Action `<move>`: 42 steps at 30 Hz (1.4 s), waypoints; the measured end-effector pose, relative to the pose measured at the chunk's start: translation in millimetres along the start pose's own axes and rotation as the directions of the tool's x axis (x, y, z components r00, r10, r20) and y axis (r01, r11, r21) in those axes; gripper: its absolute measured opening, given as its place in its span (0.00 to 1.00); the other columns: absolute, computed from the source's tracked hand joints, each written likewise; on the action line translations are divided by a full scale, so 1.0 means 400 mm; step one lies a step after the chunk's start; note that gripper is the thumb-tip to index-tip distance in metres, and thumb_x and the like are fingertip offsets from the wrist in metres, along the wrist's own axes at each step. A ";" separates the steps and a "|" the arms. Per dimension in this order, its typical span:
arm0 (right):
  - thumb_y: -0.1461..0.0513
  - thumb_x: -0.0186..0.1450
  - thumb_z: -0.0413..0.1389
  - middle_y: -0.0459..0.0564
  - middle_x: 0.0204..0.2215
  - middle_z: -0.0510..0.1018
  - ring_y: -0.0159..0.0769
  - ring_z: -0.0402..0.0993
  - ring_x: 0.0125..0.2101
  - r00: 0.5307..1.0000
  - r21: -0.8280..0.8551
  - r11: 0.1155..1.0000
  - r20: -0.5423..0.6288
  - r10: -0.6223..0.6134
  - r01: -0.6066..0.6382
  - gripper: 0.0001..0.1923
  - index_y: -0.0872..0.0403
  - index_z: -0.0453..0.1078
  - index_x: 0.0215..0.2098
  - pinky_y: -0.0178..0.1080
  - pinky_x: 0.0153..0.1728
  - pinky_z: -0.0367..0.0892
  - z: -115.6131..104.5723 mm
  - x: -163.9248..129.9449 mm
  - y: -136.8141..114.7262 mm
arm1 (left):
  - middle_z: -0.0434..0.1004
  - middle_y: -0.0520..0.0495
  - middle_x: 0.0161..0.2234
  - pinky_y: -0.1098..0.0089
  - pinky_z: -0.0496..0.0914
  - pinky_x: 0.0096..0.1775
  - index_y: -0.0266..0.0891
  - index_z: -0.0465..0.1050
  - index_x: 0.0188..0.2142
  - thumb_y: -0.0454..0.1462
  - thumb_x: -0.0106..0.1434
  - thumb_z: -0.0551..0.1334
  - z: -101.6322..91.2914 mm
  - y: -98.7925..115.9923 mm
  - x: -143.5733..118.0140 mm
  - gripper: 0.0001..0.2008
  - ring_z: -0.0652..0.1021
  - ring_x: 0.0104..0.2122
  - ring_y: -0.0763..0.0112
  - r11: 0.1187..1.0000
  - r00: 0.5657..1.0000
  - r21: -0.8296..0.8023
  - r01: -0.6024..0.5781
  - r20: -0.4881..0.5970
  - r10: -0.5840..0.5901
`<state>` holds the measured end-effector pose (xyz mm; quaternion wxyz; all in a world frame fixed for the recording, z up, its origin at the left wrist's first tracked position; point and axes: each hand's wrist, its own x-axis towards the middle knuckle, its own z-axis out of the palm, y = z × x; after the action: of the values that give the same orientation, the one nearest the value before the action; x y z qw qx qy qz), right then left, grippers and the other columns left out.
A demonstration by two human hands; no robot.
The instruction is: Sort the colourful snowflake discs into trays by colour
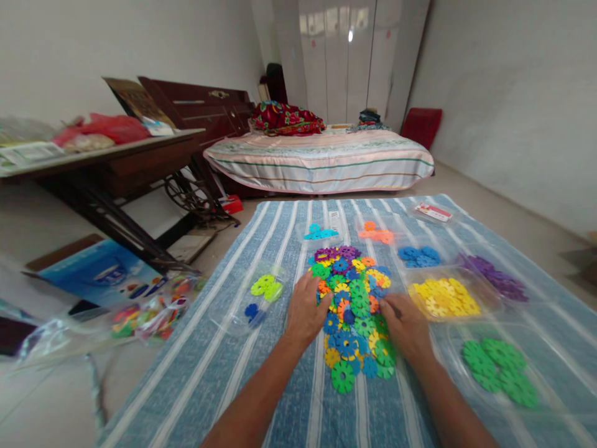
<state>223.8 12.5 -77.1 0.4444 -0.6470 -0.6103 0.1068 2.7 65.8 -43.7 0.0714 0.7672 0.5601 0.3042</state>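
Observation:
A heap of colourful snowflake-shaped plastic discs (347, 342) lies on the striped cloth between my hands. My left hand (305, 308) rests at the heap's left edge, its fingers reaching over the discs and its thumb apart. At the right edge is my right hand (410, 326), thumb toward the heap; its other fingers are mostly hidden and slightly blurred beside green discs (385, 358). Just right of it, a clear tray (489, 305) holds yellow discs (445, 297). Larger green discs (501, 370) lie in another clear tray nearer to me.
Around the heap stand clear trays with lime discs (267, 287), light-blue discs (321, 232), orange discs (377, 234), blue discs (418, 256) and purple discs (497, 278). A lidded box (433, 213) is at the far right. Beyond the table is a bed (321, 163); a sewing-machine table (116, 149) stands left.

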 end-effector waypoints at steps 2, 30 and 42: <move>0.52 0.62 0.49 0.53 0.37 0.76 0.39 0.70 0.40 0.999 -0.031 0.999 -0.031 -0.042 0.041 0.16 0.54 0.73 0.33 0.45 0.44 0.65 0.014 -0.006 -0.003 | 0.63 0.36 0.56 0.53 0.59 0.56 0.36 0.65 0.51 0.46 0.58 0.57 0.008 -0.002 0.009 0.24 0.63 0.57 0.54 0.999 0.999 0.008 0.034 0.014 -0.034; 0.58 0.60 0.52 0.54 0.52 0.69 0.41 0.65 0.53 0.990 0.234 0.962 0.046 0.135 -0.142 0.21 0.53 0.66 0.52 0.48 0.55 0.60 0.066 -0.208 -0.164 | 0.59 0.35 0.59 0.57 0.55 0.60 0.31 0.58 0.57 0.39 0.60 0.53 0.004 0.101 -0.147 0.26 0.61 0.59 0.62 0.840 0.979 -0.506 0.196 0.142 -0.143; 0.58 0.61 0.51 0.56 0.46 0.74 0.44 0.69 0.48 0.997 0.067 0.995 -0.014 0.077 -0.076 0.13 0.54 0.73 0.41 0.52 0.51 0.64 -0.013 -0.227 -0.154 | 0.70 0.44 0.52 0.64 0.61 0.55 0.37 0.65 0.52 0.43 0.63 0.51 0.004 0.088 -0.129 0.20 0.69 0.52 0.66 0.605 0.947 -0.735 0.305 0.163 -0.278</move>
<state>163.6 -78.6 -67.4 0.4663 -0.6556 -0.5775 0.1388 22.6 6.9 -49.0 0.4396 0.5716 0.4996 0.4801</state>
